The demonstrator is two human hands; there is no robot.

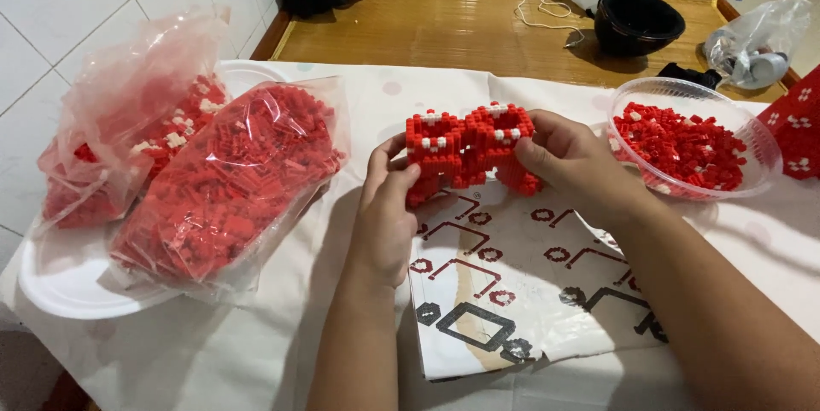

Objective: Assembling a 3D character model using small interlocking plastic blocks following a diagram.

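Brick model (470,150) — red with small white studs, built from tiny interlocking blocks — is held above a printed sheet (521,291) at the middle of the table. It is gripped from both ends. The left hand (386,206) is closed on the model's left side, thumb against the front face and fingers curled behind. The right hand (571,159) is closed on the model's right side, thumb pressed near the top edge and fingers wrapped round the back.

The printed sheet is laid flat on a pale tablecloth (213,351) and is marked with red and black diagrams.

2 clear plastic bags are set to the left, both resting on a white plate (60,278): the nearer bag (231,184) is filled with red bricks, the farther bag (128,120) with red and white bricks.

A clear round bowl (696,137) of loose red bricks is placed just right of the right hand. A second red-and-white built piece (799,125) is cut off by the right edge.

Behind the cloth, on a wooden surface (444,22), a black bowl (636,22) and a white cord (547,14) are seen.
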